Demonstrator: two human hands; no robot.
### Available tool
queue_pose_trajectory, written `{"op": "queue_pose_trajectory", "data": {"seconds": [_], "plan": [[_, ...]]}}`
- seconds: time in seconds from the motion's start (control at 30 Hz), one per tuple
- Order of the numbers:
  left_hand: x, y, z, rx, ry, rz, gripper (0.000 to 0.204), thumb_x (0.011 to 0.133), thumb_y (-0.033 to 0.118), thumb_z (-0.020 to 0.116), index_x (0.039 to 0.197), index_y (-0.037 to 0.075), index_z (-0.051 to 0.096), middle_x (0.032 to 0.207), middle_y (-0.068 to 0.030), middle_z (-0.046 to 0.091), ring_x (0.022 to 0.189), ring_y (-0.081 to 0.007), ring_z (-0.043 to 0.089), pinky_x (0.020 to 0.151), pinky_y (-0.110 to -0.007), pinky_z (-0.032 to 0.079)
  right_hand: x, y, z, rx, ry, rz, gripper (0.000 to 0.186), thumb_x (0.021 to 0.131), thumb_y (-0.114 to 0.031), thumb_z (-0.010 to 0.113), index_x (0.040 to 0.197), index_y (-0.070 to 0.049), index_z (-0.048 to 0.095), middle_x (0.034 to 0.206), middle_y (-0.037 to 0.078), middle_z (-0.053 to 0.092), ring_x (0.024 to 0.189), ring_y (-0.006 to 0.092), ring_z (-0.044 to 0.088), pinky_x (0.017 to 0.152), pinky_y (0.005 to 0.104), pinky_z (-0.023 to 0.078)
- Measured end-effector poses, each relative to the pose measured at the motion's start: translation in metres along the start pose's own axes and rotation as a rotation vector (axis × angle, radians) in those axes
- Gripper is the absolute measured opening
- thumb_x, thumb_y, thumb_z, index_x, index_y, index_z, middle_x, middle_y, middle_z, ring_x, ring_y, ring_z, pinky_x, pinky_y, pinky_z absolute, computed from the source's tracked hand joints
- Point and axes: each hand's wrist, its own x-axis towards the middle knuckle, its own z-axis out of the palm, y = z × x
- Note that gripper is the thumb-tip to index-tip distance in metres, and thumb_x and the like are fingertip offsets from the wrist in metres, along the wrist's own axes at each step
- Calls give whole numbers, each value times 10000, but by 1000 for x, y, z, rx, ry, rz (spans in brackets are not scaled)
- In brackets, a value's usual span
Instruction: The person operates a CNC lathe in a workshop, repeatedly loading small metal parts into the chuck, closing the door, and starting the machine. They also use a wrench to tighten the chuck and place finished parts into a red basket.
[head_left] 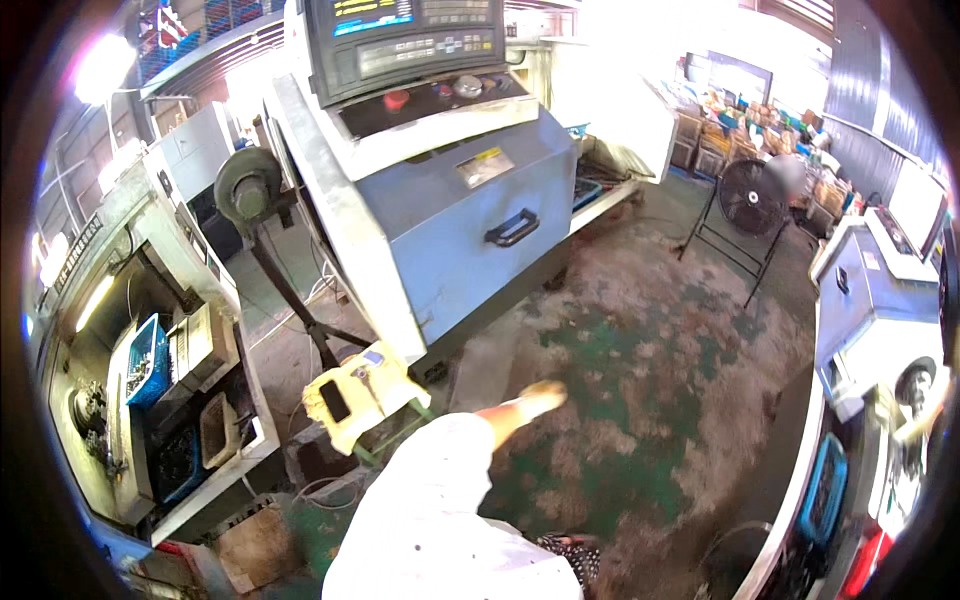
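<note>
From a white short sleeve (430,460) my left forearm reaches to the right over the floor. My left hand (543,397) is smeared by motion, so its fingers do not show clearly; I make out nothing held in it. Nearest on its left stands a small stool (410,389) with green legs, topped by a yellowish cover. A dark phone-like slab (333,400) lies on that cover beside a small bluish item (374,357). My right hand is not in view. Black-and-white dotted fabric (572,556) shows beside my white shirt.
A blue-and-white machine with a control panel (430,50) and handled door (480,230) stands ahead. To the left, an opened machine holds blue baskets (148,362). Fans (752,197) stand on floor frames. At right, another machine has a blue tray (823,488) and an arm-like shape (922,418).
</note>
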Motion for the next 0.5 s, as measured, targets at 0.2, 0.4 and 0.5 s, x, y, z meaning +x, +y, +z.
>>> {"op": "queue_pose_trajectory", "data": {"seconds": [0.2,0.4,0.5], "plan": [[218,225,95,-254,383,704,264,710,180,431,891,44,567,908,-160,563,874,-309,518,769,-382,406,166,-127,30,18,-153,-139,235,756,-153,482,869,40,554,815,111,575,758,200,528,722,288,402],[269,370,190,-225,177,1040,327,710,121,511,1029,64,470,1088,-137,454,1046,-287,410,903,-408,306,309,-264,-5,97,-169,-251,254,784,-165,476,933,28,549,878,104,569,808,170,518,756,264,390],[301,453,186,-346,233,1262,353,708,101,509,1054,51,459,1091,-157,449,1067,-293,395,939,-422,263,368,-310,-69,171,-34,-320,265,798,-171,473,965,22,546,909,101,567,833,156,512,772,252,383]]}}
